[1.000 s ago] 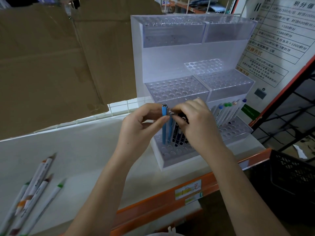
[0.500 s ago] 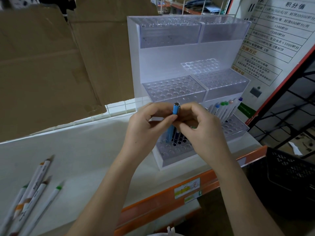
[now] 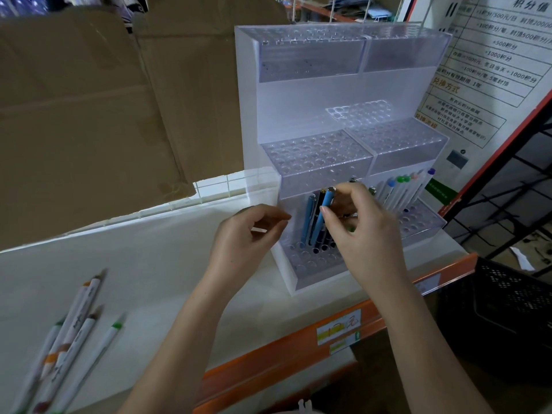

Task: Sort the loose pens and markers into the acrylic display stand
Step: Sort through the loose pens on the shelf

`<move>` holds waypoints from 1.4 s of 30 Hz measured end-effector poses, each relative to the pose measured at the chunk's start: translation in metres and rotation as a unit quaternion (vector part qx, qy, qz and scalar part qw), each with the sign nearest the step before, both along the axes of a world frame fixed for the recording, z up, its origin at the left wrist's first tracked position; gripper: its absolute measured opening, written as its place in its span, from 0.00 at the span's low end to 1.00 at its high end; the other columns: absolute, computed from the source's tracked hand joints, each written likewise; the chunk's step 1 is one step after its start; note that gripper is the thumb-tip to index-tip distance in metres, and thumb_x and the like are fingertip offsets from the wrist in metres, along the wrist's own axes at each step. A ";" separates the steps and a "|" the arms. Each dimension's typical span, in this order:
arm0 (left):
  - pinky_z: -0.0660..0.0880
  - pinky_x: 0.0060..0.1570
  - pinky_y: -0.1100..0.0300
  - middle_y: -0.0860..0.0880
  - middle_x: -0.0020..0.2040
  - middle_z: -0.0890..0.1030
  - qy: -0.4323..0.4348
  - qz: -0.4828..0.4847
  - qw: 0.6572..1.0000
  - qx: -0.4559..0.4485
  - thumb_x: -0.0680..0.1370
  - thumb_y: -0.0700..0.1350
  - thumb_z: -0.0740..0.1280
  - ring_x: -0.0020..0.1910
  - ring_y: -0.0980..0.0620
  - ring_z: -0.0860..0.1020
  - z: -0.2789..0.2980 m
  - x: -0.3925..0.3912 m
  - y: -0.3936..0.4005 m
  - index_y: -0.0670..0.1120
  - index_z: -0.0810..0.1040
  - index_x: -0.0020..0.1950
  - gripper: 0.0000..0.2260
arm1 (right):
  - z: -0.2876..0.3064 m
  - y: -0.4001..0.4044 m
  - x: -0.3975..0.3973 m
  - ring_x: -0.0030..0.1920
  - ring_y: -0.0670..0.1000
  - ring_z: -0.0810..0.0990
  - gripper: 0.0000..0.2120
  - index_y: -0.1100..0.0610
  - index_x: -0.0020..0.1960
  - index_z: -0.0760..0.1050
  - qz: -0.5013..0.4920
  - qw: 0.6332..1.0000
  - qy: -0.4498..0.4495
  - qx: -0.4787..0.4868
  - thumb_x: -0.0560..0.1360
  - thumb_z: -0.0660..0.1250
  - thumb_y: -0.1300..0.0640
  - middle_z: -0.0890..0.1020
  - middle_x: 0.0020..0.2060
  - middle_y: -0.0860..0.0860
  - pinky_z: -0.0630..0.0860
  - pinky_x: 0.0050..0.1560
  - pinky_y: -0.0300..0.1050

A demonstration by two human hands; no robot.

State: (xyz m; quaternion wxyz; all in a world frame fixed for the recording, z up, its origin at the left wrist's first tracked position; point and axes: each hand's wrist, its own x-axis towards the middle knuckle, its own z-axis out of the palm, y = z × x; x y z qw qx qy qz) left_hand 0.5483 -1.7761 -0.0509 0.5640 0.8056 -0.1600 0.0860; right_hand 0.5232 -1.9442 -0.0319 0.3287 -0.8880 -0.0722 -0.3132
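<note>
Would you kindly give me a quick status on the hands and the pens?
Right hand pinches blue pen, seating it in acrylic stand bottom tier. Left hand free, holding nothing. Loose markers wait on shelf; nothing blocking.

Stand point(image 3: 313, 94) right on shelf point(image 3: 149, 264), loose markers point(image 3: 68, 345) left, pens point(image 3: 310, 222) in stand

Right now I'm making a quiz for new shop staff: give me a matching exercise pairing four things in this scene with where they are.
Things:
1. blue pen
2. loose markers
3. white markers with coloured caps
4. left hand

Places:
A. lying on the white shelf surface, far left
B. standing in the stand's bottom right block
C. pinched by the right hand over the bottom left block
D. holding nothing, just left of the stand

Pairs: 1-C, 2-A, 3-B, 4-D
</note>
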 end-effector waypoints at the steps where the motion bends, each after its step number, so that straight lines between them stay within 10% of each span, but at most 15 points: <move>1: 0.75 0.40 0.69 0.59 0.41 0.82 0.003 0.000 1.000 0.004 0.74 0.37 0.69 0.39 0.61 0.79 0.000 -0.001 0.000 0.58 0.78 0.41 0.14 | -0.001 0.000 0.000 0.39 0.44 0.77 0.10 0.61 0.53 0.75 -0.006 1.000 -0.004 -0.007 0.73 0.70 0.60 0.81 0.43 0.52 0.73 0.36 0.25; 10: 0.75 0.40 0.69 0.59 0.41 0.82 0.009 -0.007 1.000 0.014 0.75 0.38 0.68 0.39 0.61 0.79 -0.003 0.000 0.001 0.59 0.78 0.41 0.14 | -0.003 -0.002 0.001 0.42 0.47 0.81 0.11 0.59 0.54 0.75 -0.013 0.998 0.009 0.052 0.73 0.69 0.59 0.81 0.44 0.51 0.81 0.41 0.41; 18: 0.73 0.42 0.71 0.58 0.42 0.80 0.034 -0.019 0.987 0.153 0.76 0.43 0.67 0.41 0.61 0.77 -0.008 0.003 0.001 0.52 0.81 0.48 0.06 | -0.014 0.003 -0.001 0.39 0.41 0.77 0.16 0.55 0.57 0.71 0.001 0.999 -0.024 -0.026 0.72 0.71 0.62 0.79 0.42 0.47 0.74 0.39 0.26; 25: 0.76 0.48 0.57 0.53 0.46 0.80 0.011 -0.017 0.972 0.233 0.76 0.44 0.65 0.44 0.54 0.78 -0.008 0.001 0.004 0.51 0.81 0.51 0.07 | -0.024 0.005 0.003 0.36 0.51 0.79 0.09 0.60 0.53 0.77 -0.019 0.993 -0.035 -0.107 0.72 0.71 0.63 0.80 0.42 0.53 0.78 0.32 0.42; 42: 0.74 0.48 0.61 0.55 0.47 0.80 0.020 -0.023 0.967 0.253 0.77 0.46 0.64 0.44 0.57 0.77 -0.013 0.003 0.010 0.53 0.80 0.52 0.07 | -0.023 0.012 0.009 0.36 0.52 0.81 0.07 0.63 0.49 0.79 -0.042 0.992 -0.027 -0.115 0.71 0.72 0.65 0.82 0.41 0.54 0.75 0.35 0.39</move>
